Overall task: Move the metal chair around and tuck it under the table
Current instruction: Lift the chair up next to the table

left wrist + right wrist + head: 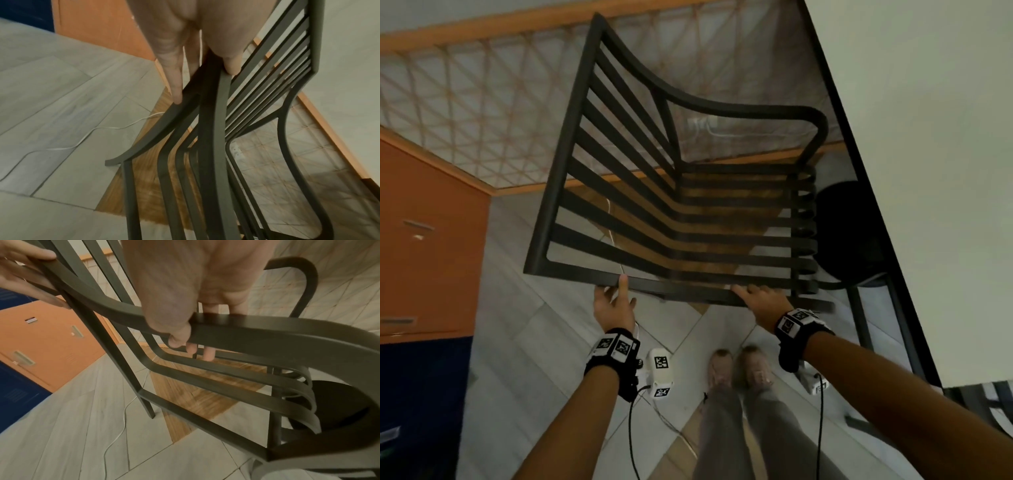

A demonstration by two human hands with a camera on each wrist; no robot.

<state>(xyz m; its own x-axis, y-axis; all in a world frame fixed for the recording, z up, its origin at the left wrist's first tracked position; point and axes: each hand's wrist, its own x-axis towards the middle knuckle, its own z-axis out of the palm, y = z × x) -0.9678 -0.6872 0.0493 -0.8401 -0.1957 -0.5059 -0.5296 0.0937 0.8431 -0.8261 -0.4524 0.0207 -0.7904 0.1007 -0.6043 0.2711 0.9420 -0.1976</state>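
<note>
The black slatted metal chair (pixel 739 109) stands before me, its seat front close to the white table (pixel 928 137) on the right. Both my hands hold its near side rail. My left hand (pixel 613 301) pinches the rail near the backrest corner, thumb on top and fingers underneath (pixel 174 91). It also shows from the other wrist (pixel 24 272). My right hand (pixel 760 301) curls round the same rail further right (pixel 185 288), with the fingers wrapped behind the bar. The chair (pixel 207 146) fills both wrist views (pixel 267 331).
The table's round black base (pixel 849 233) and dark leg frame (pixel 859 315) sit just past the seat front. Orange lockers (pixel 431 240) and blue ones (pixel 421 394) line the left. A white cable (pixel 82 139) trails across the grey floor. My shoes (pixel 739 370) are below.
</note>
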